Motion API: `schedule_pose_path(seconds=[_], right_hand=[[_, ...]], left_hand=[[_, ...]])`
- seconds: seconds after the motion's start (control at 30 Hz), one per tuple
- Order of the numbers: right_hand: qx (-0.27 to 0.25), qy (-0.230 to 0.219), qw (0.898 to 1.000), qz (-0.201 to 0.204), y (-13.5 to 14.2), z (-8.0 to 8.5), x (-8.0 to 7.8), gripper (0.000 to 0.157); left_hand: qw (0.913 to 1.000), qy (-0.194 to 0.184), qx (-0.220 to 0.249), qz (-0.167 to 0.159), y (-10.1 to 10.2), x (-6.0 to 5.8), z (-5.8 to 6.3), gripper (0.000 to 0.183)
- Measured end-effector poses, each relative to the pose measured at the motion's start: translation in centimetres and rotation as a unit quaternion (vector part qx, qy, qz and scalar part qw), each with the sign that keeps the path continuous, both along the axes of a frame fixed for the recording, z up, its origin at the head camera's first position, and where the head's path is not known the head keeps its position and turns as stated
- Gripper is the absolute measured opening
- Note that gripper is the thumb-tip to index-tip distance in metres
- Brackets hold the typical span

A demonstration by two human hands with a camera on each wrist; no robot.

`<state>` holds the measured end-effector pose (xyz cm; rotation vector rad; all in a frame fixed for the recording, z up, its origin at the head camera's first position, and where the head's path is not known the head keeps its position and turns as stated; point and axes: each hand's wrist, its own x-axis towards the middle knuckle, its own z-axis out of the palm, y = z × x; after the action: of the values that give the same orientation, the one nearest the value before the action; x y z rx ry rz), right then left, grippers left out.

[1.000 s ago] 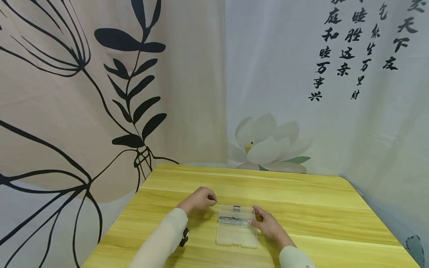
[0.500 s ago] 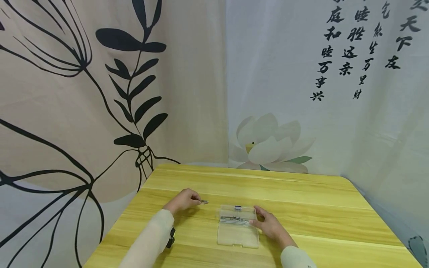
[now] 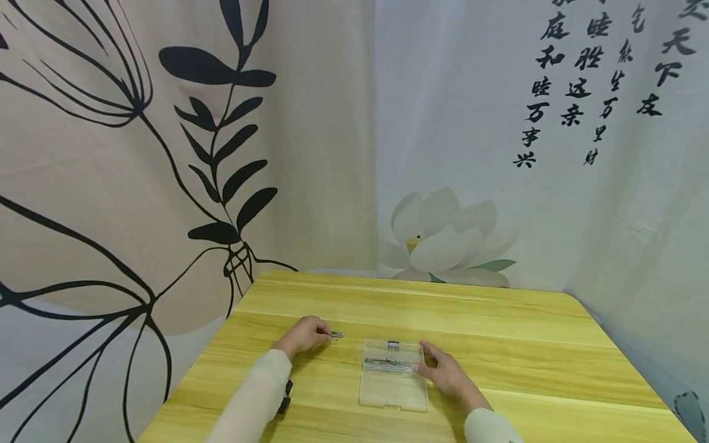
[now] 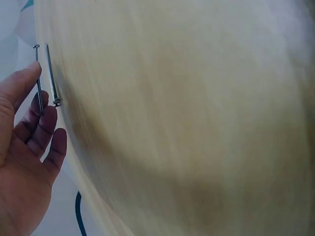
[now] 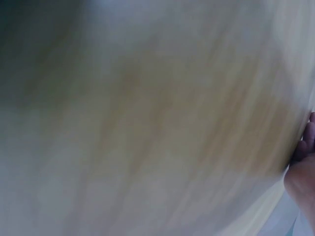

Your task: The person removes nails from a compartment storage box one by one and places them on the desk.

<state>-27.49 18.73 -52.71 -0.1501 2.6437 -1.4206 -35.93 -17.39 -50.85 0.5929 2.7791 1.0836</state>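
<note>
1. Printed curtain (image 3: 327, 135) behind wooden table (image 3: 515, 332), head view. Clear box (image 3: 393, 392) open on the table, nails (image 3: 379, 364) inside; right hand (image 3: 445, 371) clamped on its right edge.
2. Left wrist: left hand (image 4: 25, 164) pinches a nail (image 4: 39, 91); second nail (image 4: 51, 76) just beside, I can't tell if held.
3. Right wrist: blurred table; I can't read the grip here.
</note>
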Motion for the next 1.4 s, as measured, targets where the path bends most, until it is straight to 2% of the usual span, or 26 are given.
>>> schedule_pose_path(seconds=[0.43,0.8,1.03,1.27,1.4], right_hand=[[0.0,-0.007,1.0,0.001,0.2,0.1,0.0,0.071],[-0.002,-0.003,1.0,0.005,0.2,0.1,0.0,0.072],[0.001,-0.006,1.0,0.019,0.4,0.0,-0.2,0.073],[0.003,-0.005,0.999,0.039,0.7,0.3,-0.4,0.073],[0.009,-0.004,0.999,0.051,1.0,0.6,-0.5,0.074]], left_hand=[[0.9982,0.04,-0.042,0.018,0.8,-0.9,-0.6,0.006],[0.997,0.055,-0.048,0.027,0.4,-1.1,0.0,0.005],[0.9976,0.059,-0.037,-0.005,1.4,-0.6,0.9,0.013],[0.9979,0.043,0.009,-0.048,4.0,0.6,2.5,0.015],[0.9968,0.038,0.012,-0.07,5.6,1.3,3.2,0.016]])
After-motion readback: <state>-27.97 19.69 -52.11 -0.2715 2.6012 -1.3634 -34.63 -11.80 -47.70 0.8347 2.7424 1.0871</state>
